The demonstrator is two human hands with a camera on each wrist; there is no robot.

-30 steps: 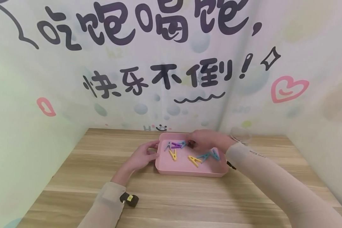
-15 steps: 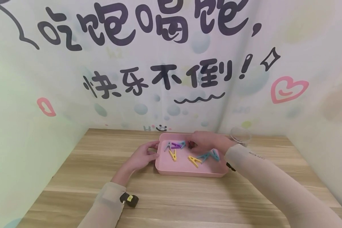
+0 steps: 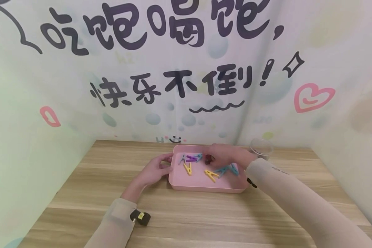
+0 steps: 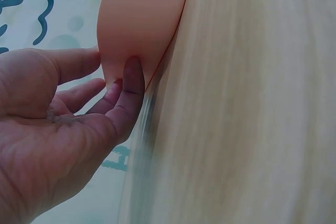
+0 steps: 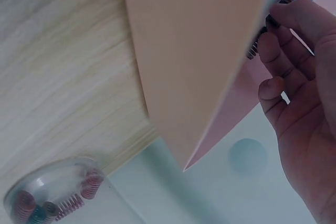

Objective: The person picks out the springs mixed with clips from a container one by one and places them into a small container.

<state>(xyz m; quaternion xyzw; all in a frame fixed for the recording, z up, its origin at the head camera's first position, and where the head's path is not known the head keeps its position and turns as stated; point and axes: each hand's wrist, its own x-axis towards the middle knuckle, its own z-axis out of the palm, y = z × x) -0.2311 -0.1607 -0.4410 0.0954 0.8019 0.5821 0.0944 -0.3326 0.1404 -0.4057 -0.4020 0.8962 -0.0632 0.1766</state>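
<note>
A pink tray point(image 3: 192, 188) stands on the wooden table, holding several clothespins: yellow point(image 3: 211, 175), purple point(image 3: 191, 158) and blue. At its left end my left hand point(image 3: 153, 169) grips the wall with bent fingers; in the left wrist view the fingertips point(image 4: 135, 72) press the outer wall. My right hand point(image 3: 223, 155) reaches over the tray's back right part. In the right wrist view, its thumb and fingers pinch a black spiral coil point(image 5: 254, 47), resembling a spring or hair tie. The hand hides part of the coil.
A clear round container point(image 3: 261, 147) stands behind the tray's right end. Several red, teal and dark coils point(image 5: 90, 183) lie inside it. Printed cloth walls point(image 3: 186, 113) enclose the table point(image 3: 186, 220) at the back and sides.
My right hand has shifted only slightly, staying over the same part of the tray. The left hand, tray and clothespins show no visible movement.
</note>
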